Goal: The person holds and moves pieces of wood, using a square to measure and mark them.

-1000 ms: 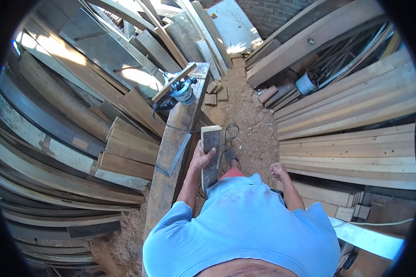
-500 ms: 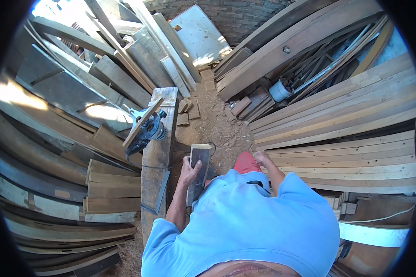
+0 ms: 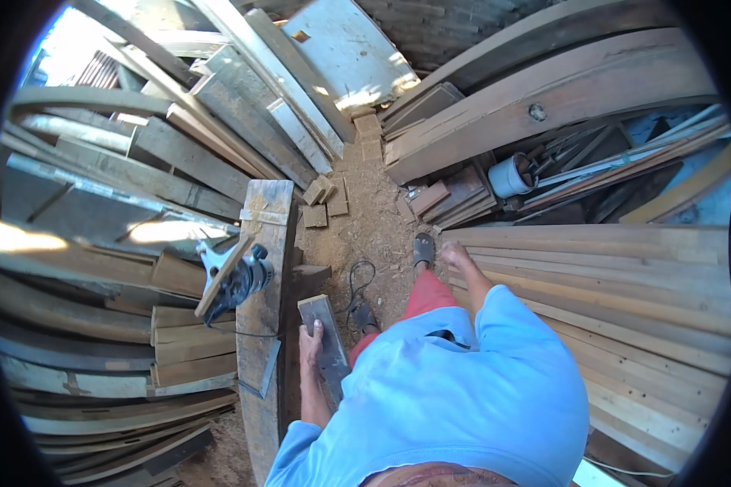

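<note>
Item: short grey board [image 3: 323,337], lying lengthwise just right of the long plank desk [image 3: 266,268]. Left hand [image 3: 309,347] is gripping its near edge, fingers closed around it. Right hand [image 3: 453,253] is hanging beyond the board, near the stacked planks [image 3: 625,276]; its grip cannot be told. Circular saw [image 3: 237,278] is resting on the desk's left edge. Risk: the cord [image 3: 356,284] trailing beside the board could snag it or a foot.
</note>
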Available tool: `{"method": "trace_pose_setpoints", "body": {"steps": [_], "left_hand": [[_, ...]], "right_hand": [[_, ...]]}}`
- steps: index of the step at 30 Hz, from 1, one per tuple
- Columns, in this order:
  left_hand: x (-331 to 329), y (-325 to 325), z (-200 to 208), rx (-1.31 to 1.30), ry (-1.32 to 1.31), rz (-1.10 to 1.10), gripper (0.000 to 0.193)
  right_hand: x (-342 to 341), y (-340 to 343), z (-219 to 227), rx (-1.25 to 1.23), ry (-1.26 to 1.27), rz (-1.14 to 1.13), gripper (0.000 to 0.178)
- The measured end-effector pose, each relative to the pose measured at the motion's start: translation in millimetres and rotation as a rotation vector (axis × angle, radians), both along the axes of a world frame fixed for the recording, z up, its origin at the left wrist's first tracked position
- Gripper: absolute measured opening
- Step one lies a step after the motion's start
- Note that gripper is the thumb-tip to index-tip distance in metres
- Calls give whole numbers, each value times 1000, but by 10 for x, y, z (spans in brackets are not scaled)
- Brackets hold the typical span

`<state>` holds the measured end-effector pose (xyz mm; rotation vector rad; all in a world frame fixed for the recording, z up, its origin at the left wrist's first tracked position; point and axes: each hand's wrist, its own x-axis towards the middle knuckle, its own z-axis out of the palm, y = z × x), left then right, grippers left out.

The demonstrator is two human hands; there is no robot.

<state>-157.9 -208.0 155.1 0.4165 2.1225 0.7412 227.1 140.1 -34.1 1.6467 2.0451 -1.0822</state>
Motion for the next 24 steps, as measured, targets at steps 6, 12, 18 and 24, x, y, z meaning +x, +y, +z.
{"method": "trace_pose_setpoints", "body": {"steps": [6, 12, 18, 24], "left_hand": [[694, 694, -311, -339, -121, -51, 71], [1350, 1041, -656, -633, -261, -363, 75], [1380, 1328, -900, -882, -429, -436, 80], [1217, 848, -1275, -854, -455, -245, 79]], "right_hand": [[-1, 1006, -101, -29, 9, -239, 33], [146, 1811, -1024, -36, -55, -279, 56], [-97, 2328, -1756, -80, -189, -286, 73], [-188, 2572, -2621, -47, -319, -308, 85]]}}
